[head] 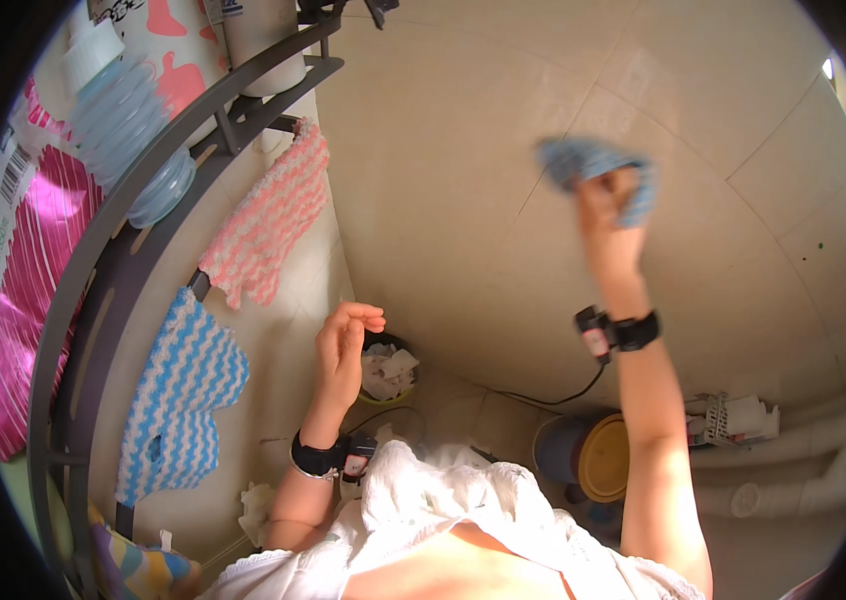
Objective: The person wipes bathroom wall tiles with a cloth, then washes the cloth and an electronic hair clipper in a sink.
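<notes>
My right hand [606, 195] is shut on a bunched blue cloth [573, 159], with the arm stretched out over a beige tiled wall [453, 150]. Hand and cloth are blurred; the cloth appears to lie against the tiles. On the left, my left hand [340, 349] hangs in front of me with loosely curled fingers and nothing in it. Just beyond its fingertips, lower down, stands a waste bin with crumpled white paper [389, 371] in it. Each wrist wears a black strap with a small cabled device.
A dark metal rack [224, 124] curves along the left, holding a clear ribbed pump bottle [122, 127] and a pink package [40, 277]. From it hang a pink striped cloth [273, 217] and a blue striped cloth [182, 397]. White pipes [783, 480] and a yellow-lidded container [604, 457] stand low right.
</notes>
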A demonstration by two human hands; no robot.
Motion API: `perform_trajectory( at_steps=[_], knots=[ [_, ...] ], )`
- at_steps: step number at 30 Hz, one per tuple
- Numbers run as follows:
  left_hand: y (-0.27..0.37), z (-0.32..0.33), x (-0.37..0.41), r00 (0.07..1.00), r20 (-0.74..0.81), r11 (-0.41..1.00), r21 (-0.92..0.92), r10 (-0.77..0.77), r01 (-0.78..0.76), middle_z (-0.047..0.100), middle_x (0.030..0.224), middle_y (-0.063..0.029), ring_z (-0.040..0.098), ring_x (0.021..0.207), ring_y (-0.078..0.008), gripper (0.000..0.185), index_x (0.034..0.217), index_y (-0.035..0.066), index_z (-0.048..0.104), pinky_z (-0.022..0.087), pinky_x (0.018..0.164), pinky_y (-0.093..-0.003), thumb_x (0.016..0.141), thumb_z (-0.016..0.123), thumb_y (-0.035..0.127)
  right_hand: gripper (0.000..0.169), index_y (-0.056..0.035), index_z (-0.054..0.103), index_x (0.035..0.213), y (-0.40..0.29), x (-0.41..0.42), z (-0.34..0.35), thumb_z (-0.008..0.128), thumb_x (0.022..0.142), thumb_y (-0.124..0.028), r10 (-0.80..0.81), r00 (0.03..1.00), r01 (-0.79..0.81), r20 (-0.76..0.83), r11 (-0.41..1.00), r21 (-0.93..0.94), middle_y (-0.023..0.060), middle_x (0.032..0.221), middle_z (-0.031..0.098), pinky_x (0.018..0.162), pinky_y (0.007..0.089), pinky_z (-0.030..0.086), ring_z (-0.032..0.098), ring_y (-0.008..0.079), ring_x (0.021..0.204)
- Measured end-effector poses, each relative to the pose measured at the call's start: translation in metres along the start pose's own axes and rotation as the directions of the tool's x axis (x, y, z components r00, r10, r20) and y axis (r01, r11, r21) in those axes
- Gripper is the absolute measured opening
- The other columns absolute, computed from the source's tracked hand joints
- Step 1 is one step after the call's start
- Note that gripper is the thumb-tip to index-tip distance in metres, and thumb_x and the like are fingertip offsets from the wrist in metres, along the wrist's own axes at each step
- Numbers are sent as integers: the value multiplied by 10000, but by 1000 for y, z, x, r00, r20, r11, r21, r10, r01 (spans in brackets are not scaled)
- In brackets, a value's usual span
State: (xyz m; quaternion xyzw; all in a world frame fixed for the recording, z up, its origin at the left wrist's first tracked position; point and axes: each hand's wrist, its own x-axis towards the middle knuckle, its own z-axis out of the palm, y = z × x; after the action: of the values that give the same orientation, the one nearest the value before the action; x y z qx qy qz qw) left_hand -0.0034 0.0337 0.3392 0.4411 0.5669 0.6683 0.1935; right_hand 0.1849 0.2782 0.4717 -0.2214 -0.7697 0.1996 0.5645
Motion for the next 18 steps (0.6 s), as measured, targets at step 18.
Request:
perform_trajectory(
  at_steps=[18],
  knots=[
    [-7, 10, -2, 994, 98, 994, -98, -43, 52, 620, 918, -86, 612, 850, -162, 260, 982, -6, 593, 475, 776, -282, 999, 430, 195, 228, -174, 706, 872, -32, 63, 64, 632, 685, -66, -532, 820, 515, 212, 524, -678, 16, 855, 544, 746, 366, 437, 540, 222, 880]
  ],
)
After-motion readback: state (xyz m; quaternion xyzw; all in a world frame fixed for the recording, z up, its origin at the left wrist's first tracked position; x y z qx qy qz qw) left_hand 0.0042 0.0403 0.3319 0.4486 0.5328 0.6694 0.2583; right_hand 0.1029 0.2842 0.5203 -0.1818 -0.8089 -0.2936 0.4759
